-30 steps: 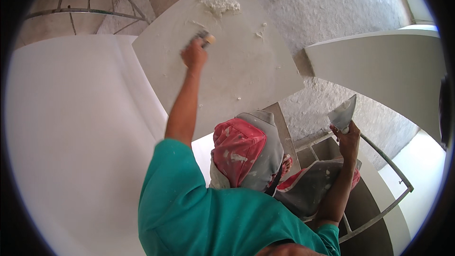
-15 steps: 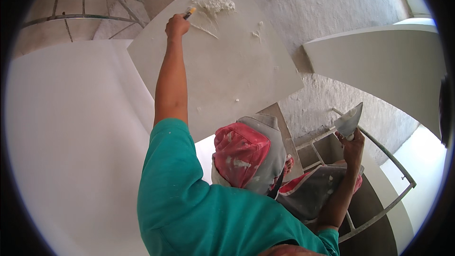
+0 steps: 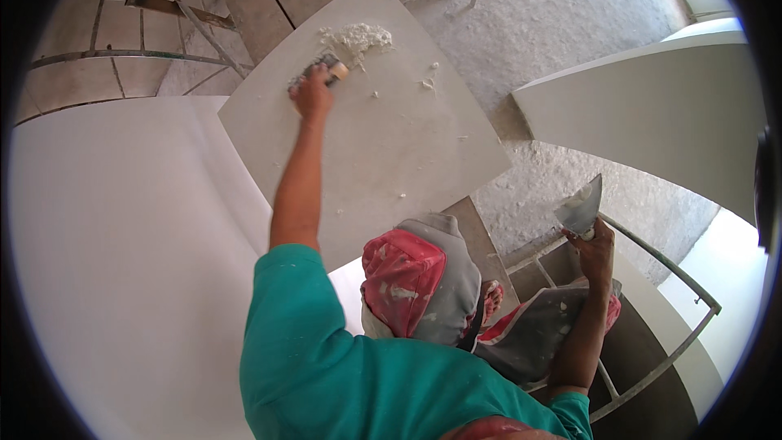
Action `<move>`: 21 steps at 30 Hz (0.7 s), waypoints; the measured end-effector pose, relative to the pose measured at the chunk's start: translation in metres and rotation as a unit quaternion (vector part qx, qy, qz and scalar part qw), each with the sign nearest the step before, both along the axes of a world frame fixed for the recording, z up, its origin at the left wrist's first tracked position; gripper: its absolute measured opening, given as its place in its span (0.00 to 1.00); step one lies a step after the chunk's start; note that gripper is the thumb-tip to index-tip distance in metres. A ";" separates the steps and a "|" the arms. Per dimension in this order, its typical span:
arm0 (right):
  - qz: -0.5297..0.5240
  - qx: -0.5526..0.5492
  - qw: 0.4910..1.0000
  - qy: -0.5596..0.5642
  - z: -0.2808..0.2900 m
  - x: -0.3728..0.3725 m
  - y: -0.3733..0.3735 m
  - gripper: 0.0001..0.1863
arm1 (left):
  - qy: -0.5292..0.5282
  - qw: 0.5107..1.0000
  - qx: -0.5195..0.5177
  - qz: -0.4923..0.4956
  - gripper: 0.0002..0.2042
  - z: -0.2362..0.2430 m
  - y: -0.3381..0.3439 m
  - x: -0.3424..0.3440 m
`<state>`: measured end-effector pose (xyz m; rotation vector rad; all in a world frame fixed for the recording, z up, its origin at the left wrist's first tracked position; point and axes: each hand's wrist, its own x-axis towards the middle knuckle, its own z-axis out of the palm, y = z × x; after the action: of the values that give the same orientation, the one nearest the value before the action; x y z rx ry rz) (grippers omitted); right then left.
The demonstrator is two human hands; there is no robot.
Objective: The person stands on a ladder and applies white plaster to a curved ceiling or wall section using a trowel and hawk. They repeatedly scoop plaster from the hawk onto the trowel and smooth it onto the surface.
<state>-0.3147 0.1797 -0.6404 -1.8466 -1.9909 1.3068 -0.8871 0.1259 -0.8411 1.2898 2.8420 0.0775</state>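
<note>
At the far left, my left hand (image 3: 312, 95) is closed around a wooden-handled trowel (image 3: 336, 72), partly hidden by the fingers and blurred. It is low over a large flat grey board (image 3: 391, 143). Just beyond the tool, a heap of wet white plaster (image 3: 357, 36) lies on the board, with small lumps scattered about. On the right, my right hand (image 3: 595, 251) grips a pointing trowel (image 3: 581, 208) by its handle. Its wide metal blade tilts upward with white plaster on it, well apart from the board.
A metal scaffold frame (image 3: 680, 273) curves past my right arm. Another metal frame (image 3: 155, 55) stands at the upper left. A smooth white wall (image 3: 122, 253) fills the left side. A curved pale partition (image 3: 643, 98) juts in at right, above rough grey floor (image 3: 562, 24).
My left hand has come nearer with its tool, and the smeared plaster streak below the heap is gone. The right hand with its trowel has shifted slightly left.
</note>
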 end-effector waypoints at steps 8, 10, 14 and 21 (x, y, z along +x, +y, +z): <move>-0.024 0.014 1.000 -0.008 0.013 0.012 -0.010 0.17 | -0.106 0.986 -0.079 -0.097 0.23 0.013 -0.052 0.092; -0.021 0.012 1.000 -0.005 0.012 0.015 -0.012 0.17 | -0.109 0.991 -0.070 -0.018 0.20 0.035 -0.046 0.044; 0.016 0.041 0.999 0.010 0.006 0.010 -0.007 0.17 | -0.038 0.984 -0.065 0.159 0.14 0.008 -0.044 -0.008; -0.023 0.040 0.999 -0.013 0.018 0.015 -0.021 0.16 | -0.140 0.987 -0.075 -0.006 0.21 0.033 -0.029 0.047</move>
<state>-0.3002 0.1583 -0.6224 -1.8718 -1.9703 1.1780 -0.8399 0.0972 -0.8086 1.1633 2.5508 0.0391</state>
